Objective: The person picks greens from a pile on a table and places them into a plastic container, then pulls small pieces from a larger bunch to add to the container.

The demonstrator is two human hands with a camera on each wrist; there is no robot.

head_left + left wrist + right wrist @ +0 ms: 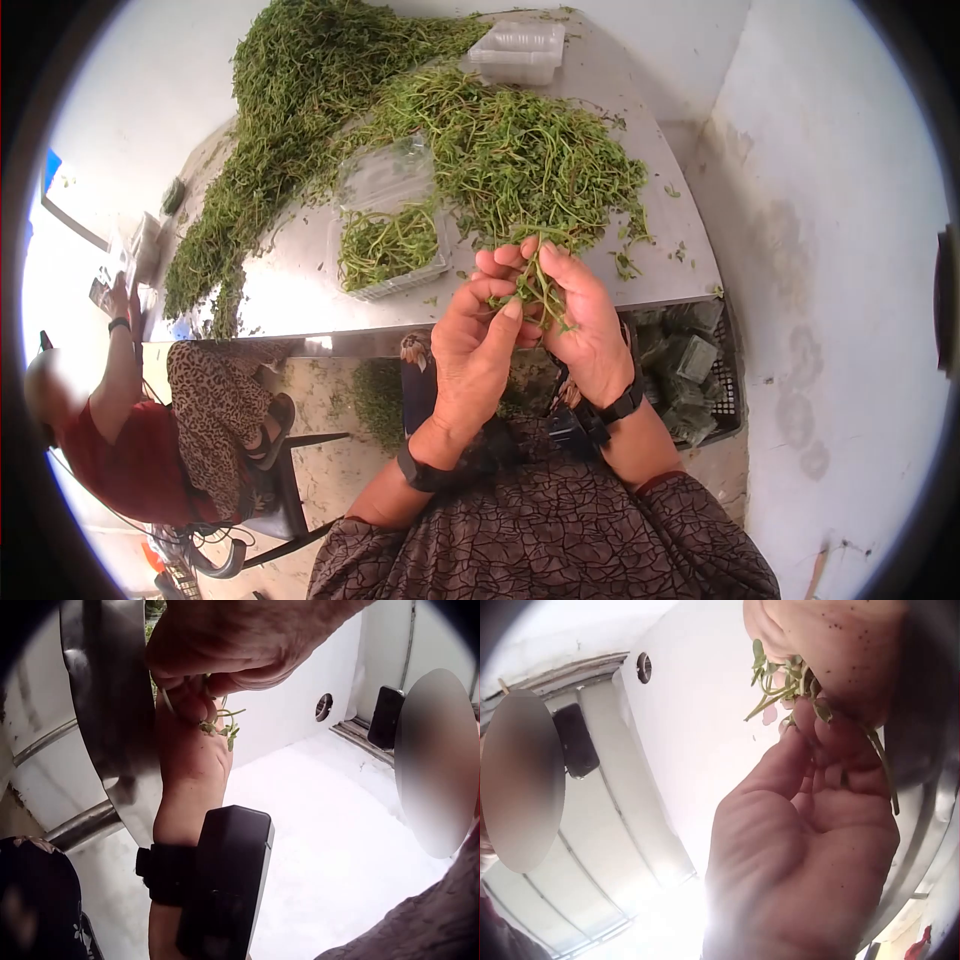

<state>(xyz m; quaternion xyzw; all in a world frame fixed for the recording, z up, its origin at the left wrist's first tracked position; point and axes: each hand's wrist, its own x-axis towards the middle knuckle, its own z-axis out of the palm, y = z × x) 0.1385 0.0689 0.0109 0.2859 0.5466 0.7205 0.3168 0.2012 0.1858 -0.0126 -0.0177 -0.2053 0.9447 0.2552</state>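
In the head view my left hand (pixel 470 345) and right hand (pixel 590 325) meet above the front edge of the table. Between them they hold a small bunch of leafy green stems (pixel 541 285), pinched by the thumbs and curled fingers of both hands. Small oval leaves and thin stalks (pixel 769 694) poke out from the fingers in the right wrist view. Just beyond the left hand sits an open clear plastic box (pixel 345 250), partly filled with the same greens (pixel 390 245). A loose pile of stems (pixel 530 160) lies behind the hands.
A larger heap of greens (pixel 300 90) covers the table's far left. Clear plastic boxes (pixel 518 52) are stacked at the back. Under the table's right side, a black crate (pixel 733 385) holds filled boxes (pixel 697 358). Another person (pixel 130 440) sits at left. A wall (pixel 840 250) stands at right.
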